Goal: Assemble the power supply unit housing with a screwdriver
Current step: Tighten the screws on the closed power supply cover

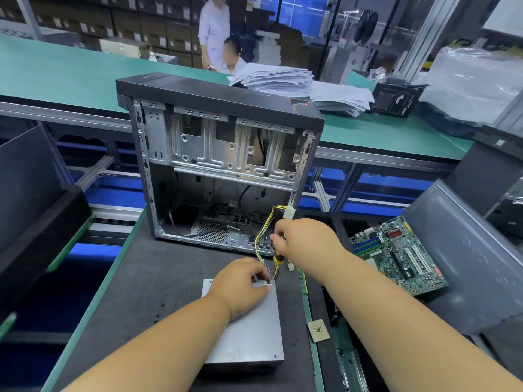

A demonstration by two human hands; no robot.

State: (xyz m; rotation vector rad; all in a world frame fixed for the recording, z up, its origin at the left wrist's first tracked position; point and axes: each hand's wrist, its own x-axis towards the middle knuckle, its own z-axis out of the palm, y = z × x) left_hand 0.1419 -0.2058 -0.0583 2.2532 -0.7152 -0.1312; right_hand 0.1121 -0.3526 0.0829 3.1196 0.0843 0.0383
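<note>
We see the grey power supply unit [249, 329] lying at the desk's [158, 278] near edge. Left hand [240, 284] pinches something at its far corner; right hand [300, 239] grips the yellow-black screwdriver [278, 259]. Beyond stands the open computer case [220, 165]

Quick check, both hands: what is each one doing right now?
Left hand: rests on the power supply unit, fingertips pinching at its far corner; a screw there cannot be made out.
Right hand: grips the screwdriver.
</note>
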